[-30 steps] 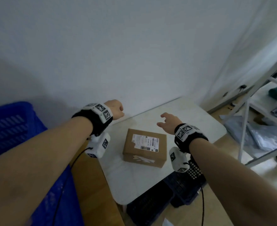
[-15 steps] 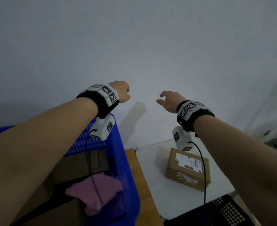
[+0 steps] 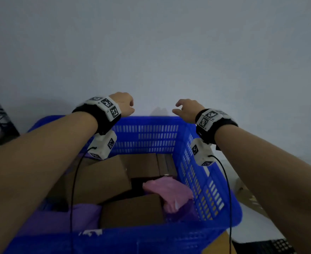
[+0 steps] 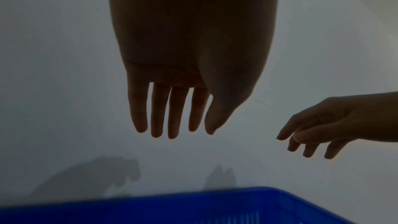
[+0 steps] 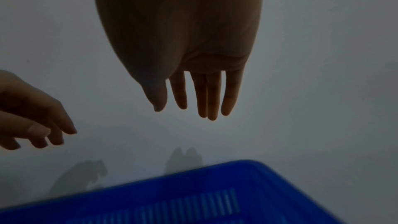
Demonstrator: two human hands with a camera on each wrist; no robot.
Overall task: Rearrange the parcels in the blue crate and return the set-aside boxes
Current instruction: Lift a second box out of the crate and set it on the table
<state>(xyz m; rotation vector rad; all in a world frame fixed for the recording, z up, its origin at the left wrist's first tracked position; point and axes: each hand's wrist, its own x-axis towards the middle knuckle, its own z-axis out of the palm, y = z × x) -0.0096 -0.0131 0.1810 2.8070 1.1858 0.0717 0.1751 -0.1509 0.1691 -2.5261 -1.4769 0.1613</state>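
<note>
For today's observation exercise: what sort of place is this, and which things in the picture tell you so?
Probably a parcel sorting or packing room. A blue crate stands by a plain wall, holding brown cardboard boxes and pink and purple mailer bags.

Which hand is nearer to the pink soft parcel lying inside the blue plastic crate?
Right. The right hand hangs above the blue plastic crate's far right corner, the side where the pink soft parcel lies; the left hand hangs above the far rim, further left.

Boxes and bags in crate; wall behind; table right of crate.
</note>
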